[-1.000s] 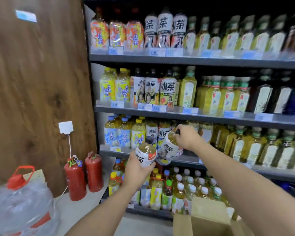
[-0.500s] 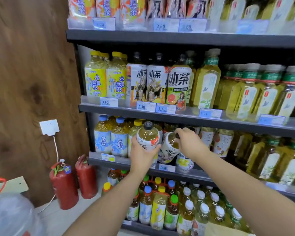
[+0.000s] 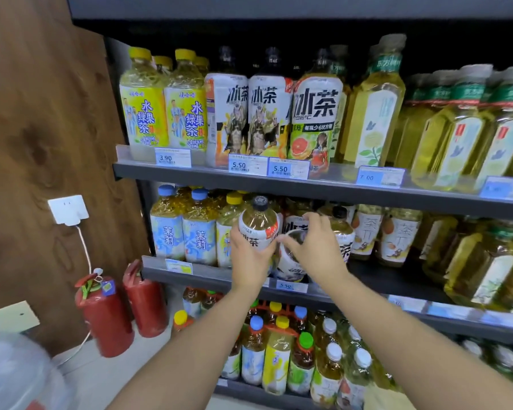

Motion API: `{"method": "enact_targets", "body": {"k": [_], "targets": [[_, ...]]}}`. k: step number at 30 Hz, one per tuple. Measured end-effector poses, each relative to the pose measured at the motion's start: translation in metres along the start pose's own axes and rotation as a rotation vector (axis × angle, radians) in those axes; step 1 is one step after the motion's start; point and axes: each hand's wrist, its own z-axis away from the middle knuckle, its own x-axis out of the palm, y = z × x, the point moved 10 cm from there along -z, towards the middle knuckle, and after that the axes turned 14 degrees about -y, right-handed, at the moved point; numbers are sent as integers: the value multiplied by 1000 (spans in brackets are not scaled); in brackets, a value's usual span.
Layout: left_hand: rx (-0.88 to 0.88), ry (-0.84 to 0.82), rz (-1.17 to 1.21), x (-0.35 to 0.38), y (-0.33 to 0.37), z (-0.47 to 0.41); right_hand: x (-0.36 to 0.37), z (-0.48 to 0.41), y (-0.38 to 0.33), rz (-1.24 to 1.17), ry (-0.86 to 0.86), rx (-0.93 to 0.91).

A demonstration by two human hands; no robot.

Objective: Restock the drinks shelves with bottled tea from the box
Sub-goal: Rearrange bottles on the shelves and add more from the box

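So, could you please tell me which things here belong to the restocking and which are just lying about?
Job: left hand, tea bottle it holds, right hand, second tea bottle it touches, middle shelf.
Lying about: fire extinguishers, wall socket, white cable.
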Motion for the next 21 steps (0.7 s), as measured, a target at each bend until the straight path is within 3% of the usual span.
{"method": "enact_targets", "body": {"k": [6,10,15,21], "targets": [[2,26,59,4,-3,-1,1,26,29,-283,187,-18],[2,30,51,5,-2,-2,33,36,37,-247,54,-38],[47,-8,24,6,-1,-2,39,35,45,-156,126,62],[21,-66,-99,8,3,-4,28,3,33,72,-8,133]]}}
